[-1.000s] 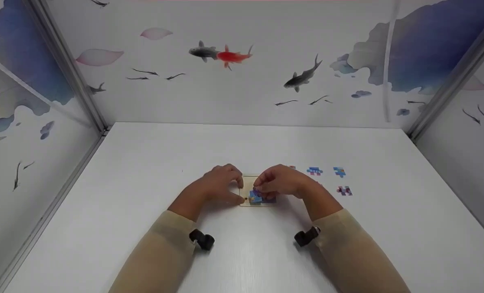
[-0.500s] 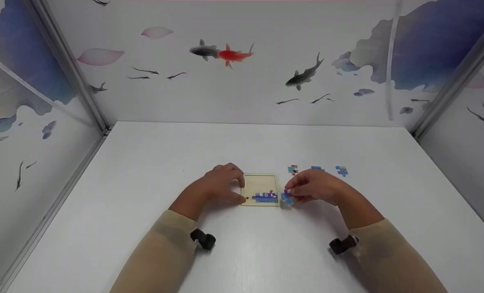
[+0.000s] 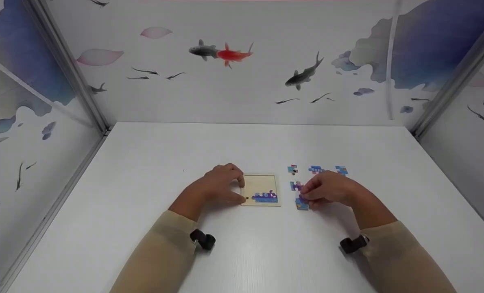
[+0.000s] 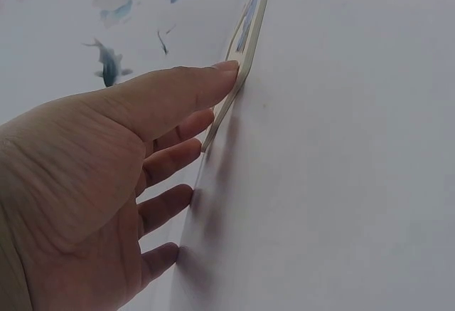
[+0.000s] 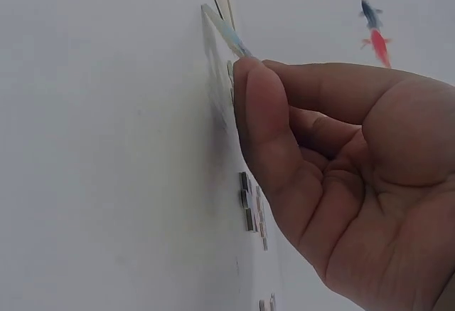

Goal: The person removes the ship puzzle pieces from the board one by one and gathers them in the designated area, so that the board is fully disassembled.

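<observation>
A shallow wooden puzzle tray (image 3: 260, 182) lies flat in mid-table, with blue and purple pieces (image 3: 266, 197) joined in its lower right part. At its left side is my left hand (image 3: 224, 184), holding the edge; in the left wrist view the thumb (image 4: 206, 83) rests on the rim (image 4: 243, 69) with bent fingers along the side. My right hand (image 3: 329, 189), right of the tray, pinches a blue puzzle piece (image 3: 301, 204) between thumb and index finger. In the right wrist view this piece (image 5: 224, 30) is tilted, its lower edge close over the table.
Loose puzzle pieces lie at the right: one with red and teal (image 3: 293, 169), a blue one (image 3: 316, 169), another blue one (image 3: 341, 169) and a purple one (image 3: 295, 186) near my right fingers. Printed walls (image 3: 242, 93) enclose the white table (image 3: 242, 252).
My right hand has moved from over the tray to its right, carrying the blue puzzle piece. The joined pieces in the tray are uncovered. My left hand stays at the tray.
</observation>
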